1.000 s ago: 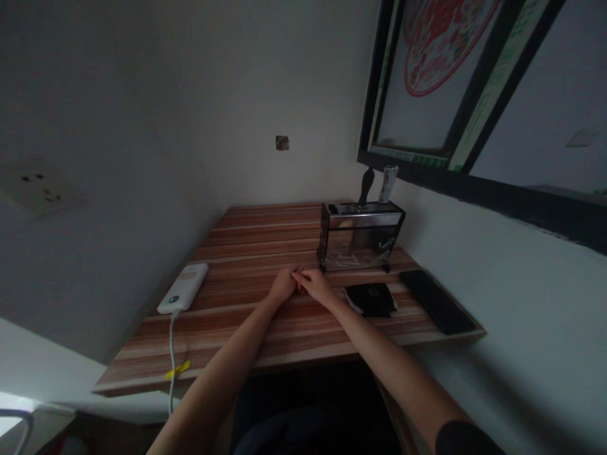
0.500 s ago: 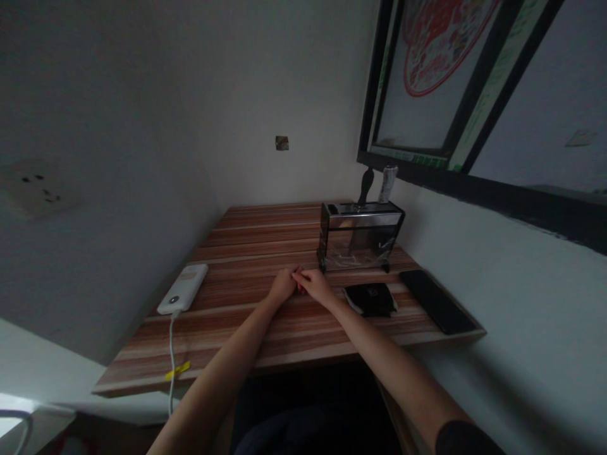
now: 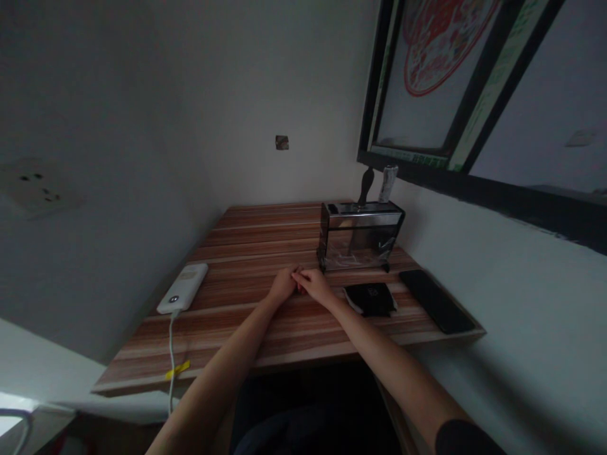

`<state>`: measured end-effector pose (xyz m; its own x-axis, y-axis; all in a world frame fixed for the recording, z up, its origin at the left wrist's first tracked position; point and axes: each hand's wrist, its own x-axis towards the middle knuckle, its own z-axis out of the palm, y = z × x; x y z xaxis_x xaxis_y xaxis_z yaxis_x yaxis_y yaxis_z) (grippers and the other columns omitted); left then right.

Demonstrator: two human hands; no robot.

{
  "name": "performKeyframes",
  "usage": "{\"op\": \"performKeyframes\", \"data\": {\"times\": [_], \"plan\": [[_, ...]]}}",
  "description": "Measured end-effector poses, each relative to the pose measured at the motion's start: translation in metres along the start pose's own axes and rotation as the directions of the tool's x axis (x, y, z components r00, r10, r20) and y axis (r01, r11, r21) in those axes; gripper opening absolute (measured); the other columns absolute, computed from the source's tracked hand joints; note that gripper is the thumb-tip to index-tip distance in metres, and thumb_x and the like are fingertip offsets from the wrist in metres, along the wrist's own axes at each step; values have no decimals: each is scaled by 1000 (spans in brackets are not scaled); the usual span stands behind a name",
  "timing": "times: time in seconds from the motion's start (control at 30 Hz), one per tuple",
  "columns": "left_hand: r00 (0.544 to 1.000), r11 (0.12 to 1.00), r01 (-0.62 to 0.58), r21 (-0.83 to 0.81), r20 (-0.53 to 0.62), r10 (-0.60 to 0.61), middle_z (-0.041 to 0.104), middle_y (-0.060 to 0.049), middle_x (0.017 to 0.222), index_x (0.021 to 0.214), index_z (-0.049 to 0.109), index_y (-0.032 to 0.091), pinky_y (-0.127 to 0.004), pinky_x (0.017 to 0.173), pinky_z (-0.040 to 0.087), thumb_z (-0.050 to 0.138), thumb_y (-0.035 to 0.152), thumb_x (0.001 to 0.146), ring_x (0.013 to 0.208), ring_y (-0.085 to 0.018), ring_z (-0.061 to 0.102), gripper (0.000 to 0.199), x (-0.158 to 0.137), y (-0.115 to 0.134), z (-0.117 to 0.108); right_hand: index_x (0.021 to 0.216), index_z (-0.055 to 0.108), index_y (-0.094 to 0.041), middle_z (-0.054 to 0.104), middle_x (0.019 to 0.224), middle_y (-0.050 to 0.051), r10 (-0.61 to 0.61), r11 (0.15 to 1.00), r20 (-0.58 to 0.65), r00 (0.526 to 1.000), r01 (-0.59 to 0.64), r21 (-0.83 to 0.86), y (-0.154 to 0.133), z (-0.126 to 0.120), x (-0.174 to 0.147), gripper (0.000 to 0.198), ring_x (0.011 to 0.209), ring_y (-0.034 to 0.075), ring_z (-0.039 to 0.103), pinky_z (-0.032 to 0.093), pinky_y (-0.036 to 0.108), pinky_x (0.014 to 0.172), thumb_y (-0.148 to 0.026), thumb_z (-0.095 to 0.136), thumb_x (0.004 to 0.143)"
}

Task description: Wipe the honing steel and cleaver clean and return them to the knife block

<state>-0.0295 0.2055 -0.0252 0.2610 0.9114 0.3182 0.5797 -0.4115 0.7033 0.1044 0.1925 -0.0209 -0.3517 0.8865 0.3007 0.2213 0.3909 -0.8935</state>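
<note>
On the wood-grain table (image 3: 265, 240), my left hand (image 3: 284, 283) and my right hand (image 3: 313, 283) rest together, touching at the fingers. Both are closed, with the fingers curled in, and no object shows in either. A black packet (image 3: 370, 298) with pale edges lies just right of my right hand. Behind it stands a shiny, clear-fronted knife block (image 3: 363, 237) with a black handle (image 3: 366, 185) and a wrapped handle (image 3: 387, 183) sticking up from its top.
A black phone (image 3: 436, 301) lies along the table's right edge. At the left, a white power bank (image 3: 183, 289) has a white cable (image 3: 171, 360) hanging over the front edge, past yellow tape (image 3: 177, 370). Walls flank the table, with a dark frame (image 3: 412, 165) at upper right.
</note>
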Motion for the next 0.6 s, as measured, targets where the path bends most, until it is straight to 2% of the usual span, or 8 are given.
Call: {"op": "performKeyframes", "data": {"times": [0.33,0.47,0.6], "plan": [[1000,1000,7,-1,-7,-7,64,-2,64,80,64,15,-23,61,43,39,20,85,63,-15,59,26,-1,2,-1,48,51,-19,52,43,-2,3,1000,-4,1000,-3,-18,0,0,0,50,43,11,51,39,22,48,-54,51,84],[1000,1000,16,-5,10,-16,63,-2,65,82,64,15,-24,63,45,39,20,90,64,-14,59,27,0,2,0,49,51,-19,53,44,-2,7,1000,0,1000,-7,-16,1,0,0,50,44,11,51,40,21,48,-54,51,85],[998,999,34,-4,45,-34,64,-2,80,91,62,12,-29,67,51,49,28,92,70,-13,61,21,1,0,0,49,51,-19,52,43,-2,8,1000,4,1000,-8,-14,-1,-1,-1,51,43,11,51,40,22,47,-55,49,85]]}}
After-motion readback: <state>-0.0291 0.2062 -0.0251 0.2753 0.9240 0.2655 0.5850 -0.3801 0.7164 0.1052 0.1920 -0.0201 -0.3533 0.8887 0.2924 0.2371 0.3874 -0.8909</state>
